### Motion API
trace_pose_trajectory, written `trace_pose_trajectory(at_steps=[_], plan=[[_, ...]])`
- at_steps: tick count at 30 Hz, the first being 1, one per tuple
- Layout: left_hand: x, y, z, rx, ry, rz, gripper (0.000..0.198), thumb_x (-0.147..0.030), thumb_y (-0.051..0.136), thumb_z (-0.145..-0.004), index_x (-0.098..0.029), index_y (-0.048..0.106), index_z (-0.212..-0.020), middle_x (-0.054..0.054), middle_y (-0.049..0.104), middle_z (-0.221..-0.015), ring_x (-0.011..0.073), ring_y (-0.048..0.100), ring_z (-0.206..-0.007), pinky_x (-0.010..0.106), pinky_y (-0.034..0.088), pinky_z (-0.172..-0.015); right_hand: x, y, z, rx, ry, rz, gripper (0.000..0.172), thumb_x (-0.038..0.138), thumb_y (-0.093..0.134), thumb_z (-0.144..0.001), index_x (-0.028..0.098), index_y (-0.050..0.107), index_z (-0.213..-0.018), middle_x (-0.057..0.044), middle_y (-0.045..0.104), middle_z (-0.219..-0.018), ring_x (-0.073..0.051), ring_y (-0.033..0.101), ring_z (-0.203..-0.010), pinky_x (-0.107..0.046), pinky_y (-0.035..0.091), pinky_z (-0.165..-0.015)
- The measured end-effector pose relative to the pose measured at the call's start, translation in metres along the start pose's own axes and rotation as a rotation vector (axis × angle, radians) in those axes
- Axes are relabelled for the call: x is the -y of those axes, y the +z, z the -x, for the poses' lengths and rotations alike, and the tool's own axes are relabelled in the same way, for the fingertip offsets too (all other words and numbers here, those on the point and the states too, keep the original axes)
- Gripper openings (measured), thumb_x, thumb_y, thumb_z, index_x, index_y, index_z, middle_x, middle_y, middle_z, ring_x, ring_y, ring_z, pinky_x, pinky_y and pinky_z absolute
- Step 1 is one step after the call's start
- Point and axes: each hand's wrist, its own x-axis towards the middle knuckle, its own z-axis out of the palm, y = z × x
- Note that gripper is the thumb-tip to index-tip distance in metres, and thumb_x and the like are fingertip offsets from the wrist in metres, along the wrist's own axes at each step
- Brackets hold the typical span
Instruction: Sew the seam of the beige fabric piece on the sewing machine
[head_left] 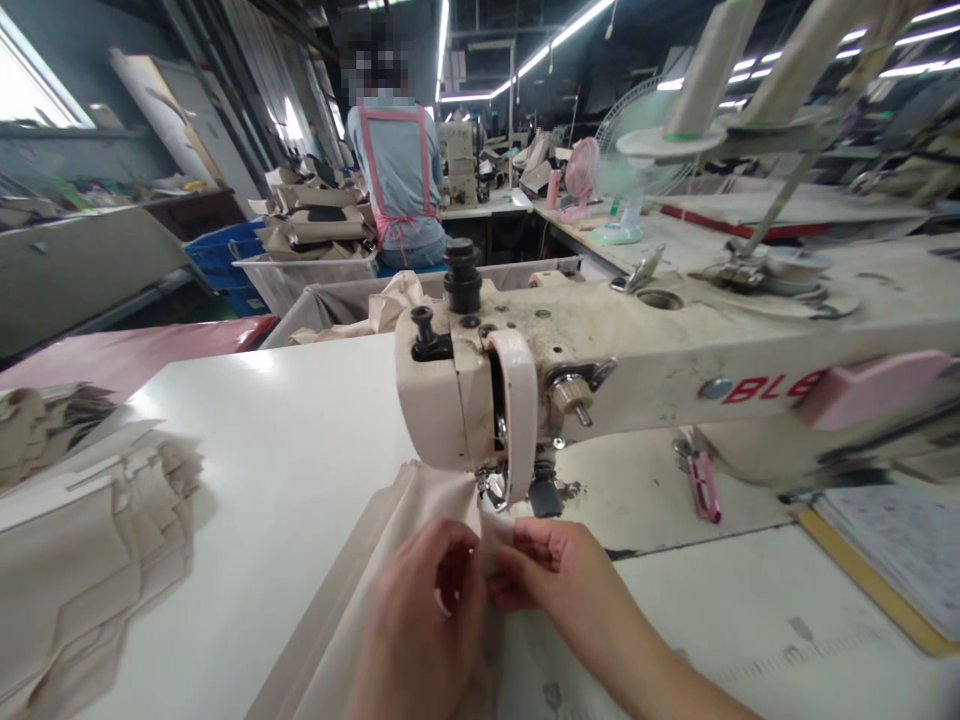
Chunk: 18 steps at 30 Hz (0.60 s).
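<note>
While the left hand (420, 630) and the right hand (559, 580) meet at the near edge of the counter (285, 450), both grip the same piece of beige cloth (360, 620) just in front of the sewing machine (637, 350). The left fingers (450, 560) are curled and pressed together on the cloth's edge. The right fingers (536, 540) pinch the same edge from the other side, so the two hands almost touch.

The cloth lies flat on the counter as a long folded strip. Its far end is tucked under the presser foot (491, 487) at the machine's head, and its near end runs left toward the bottom of the view. Whether the needle is down in the cloth cannot be told.

To the left, well apart from the hands, a stack of cut beige pieces (82, 560) sits on the counter, blurred. To the right of the machine's head, small pink snips (705, 487) lie on the machine bed. Farther right a sheaf of printed papers (900, 560) rests on a yellow board. Two thread cones (712, 70) stand on the machine's far right side, with a pale green fan (630, 150) behind them.

Beyond the counter is a cloth-lined bin (337, 290) holding more beige pieces. Past it, a co-worker (397, 170) in a blue shirt with pink apron straps sits facing away at another machine.
</note>
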Motion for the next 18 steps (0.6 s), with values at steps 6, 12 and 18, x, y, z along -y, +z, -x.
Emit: trace_pose_trajectory(at_steps=[6,12,18], plan=[[0.003,0.016,0.012,0.013,0.23,0.062,0.024,-0.011,0.049,-0.09,-0.021,0.063,-0.106,0.004,0.067,-0.09,0.0131,0.066,-0.078,0.02,0.056,-0.069,0.002,0.004,0.001,0.023,-0.023,-0.069,0.024,0.042,0.069,-0.076,0.019,0.066,-0.072,0.0,0.067,-0.063,-0.021,0.068,-0.063,-0.033,0.055,-0.064],[0.005,0.018,0.012,0.055,0.318,0.037,0.026,-0.008,0.048,-0.091,-0.018,0.06,-0.112,0.005,0.062,-0.089,0.0128,0.062,-0.08,0.021,0.054,-0.071,0.005,0.003,0.003,-0.023,0.02,-0.058,0.023,0.032,0.059,-0.078,0.02,0.051,-0.06,0.005,0.056,-0.056,-0.015,0.058,-0.054,-0.03,0.052,-0.061],[0.004,0.013,0.012,0.211,0.492,-0.095,0.024,-0.011,0.043,-0.087,-0.015,0.062,-0.102,0.011,0.061,-0.091,0.0225,0.059,-0.081,0.034,0.055,-0.07,0.004,-0.001,0.001,-0.055,0.031,0.008,0.028,0.035,0.064,-0.077,0.017,0.052,-0.061,0.005,0.046,-0.057,-0.009,0.043,-0.055,-0.02,0.041,-0.053]])
